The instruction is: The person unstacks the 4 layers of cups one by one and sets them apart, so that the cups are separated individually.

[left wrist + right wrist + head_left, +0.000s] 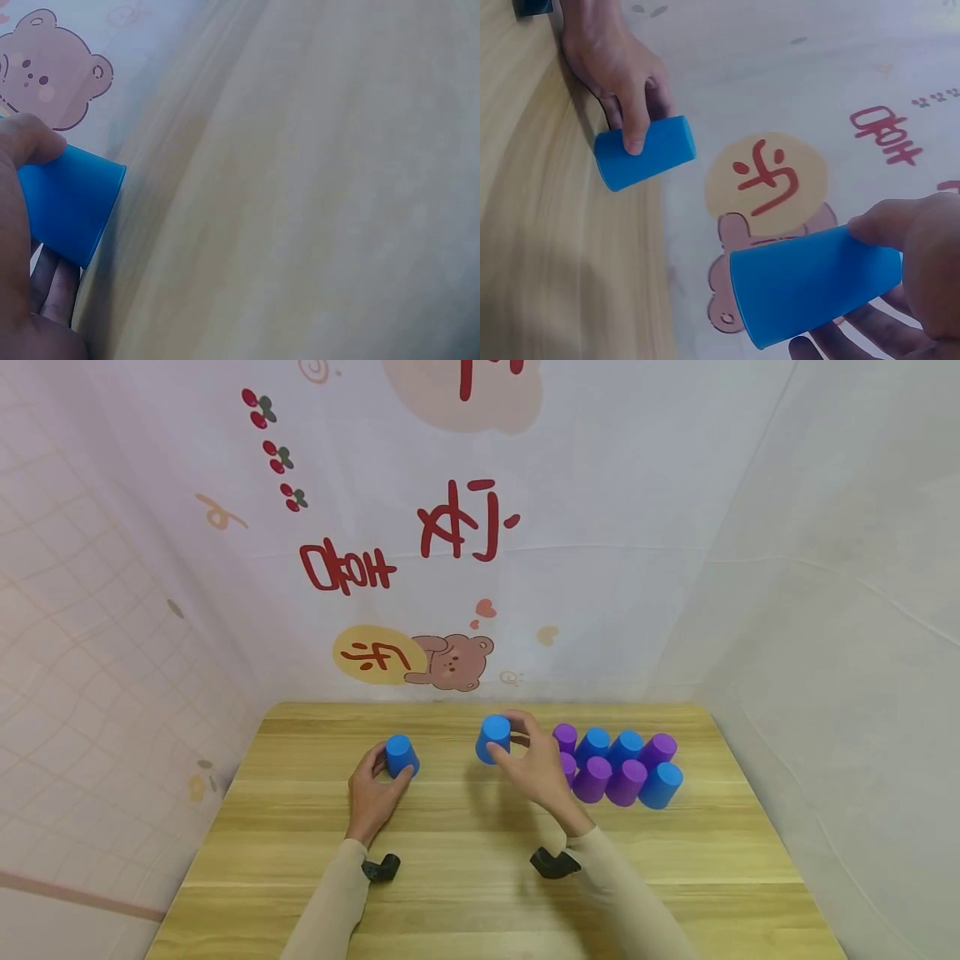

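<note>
Blue cup in L hand, another blue cup in R hand.

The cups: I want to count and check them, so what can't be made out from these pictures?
- Head view: the right hand covers part of the purple cup at the cluster's left end.
- Left wrist view: the picture's edge and the left hand cut off the blue cup; the table is blurred.
- Right wrist view: the cluster is out of frame.
</note>
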A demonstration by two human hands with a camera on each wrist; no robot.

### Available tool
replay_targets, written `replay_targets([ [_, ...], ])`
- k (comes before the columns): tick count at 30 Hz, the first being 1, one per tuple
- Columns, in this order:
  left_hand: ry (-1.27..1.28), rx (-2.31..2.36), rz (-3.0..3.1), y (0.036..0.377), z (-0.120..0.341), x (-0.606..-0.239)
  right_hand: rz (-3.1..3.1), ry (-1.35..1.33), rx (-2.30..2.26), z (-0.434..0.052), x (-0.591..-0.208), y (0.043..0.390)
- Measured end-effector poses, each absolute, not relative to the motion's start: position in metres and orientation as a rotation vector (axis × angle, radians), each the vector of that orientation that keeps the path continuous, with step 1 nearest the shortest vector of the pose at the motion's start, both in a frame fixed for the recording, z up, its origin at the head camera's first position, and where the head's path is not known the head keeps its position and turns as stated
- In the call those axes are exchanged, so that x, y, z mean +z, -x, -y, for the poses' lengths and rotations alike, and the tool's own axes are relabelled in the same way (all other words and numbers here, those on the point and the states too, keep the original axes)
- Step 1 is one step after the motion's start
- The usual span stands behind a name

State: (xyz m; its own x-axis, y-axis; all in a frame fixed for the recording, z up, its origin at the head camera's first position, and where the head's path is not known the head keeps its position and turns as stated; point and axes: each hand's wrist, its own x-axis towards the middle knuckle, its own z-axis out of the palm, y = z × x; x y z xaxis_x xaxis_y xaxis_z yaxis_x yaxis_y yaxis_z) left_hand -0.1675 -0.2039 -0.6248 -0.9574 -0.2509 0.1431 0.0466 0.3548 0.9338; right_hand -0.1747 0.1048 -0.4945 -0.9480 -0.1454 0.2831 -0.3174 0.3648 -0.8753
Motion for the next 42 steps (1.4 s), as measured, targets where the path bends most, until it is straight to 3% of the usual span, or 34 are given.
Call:
replay_targets([
  [42, -0.167, -1.601, 2.356, 0.168, 0.201, -0.623, 2.224, -0.291, 1.519, -0.259, -0.474, 0.109],
])
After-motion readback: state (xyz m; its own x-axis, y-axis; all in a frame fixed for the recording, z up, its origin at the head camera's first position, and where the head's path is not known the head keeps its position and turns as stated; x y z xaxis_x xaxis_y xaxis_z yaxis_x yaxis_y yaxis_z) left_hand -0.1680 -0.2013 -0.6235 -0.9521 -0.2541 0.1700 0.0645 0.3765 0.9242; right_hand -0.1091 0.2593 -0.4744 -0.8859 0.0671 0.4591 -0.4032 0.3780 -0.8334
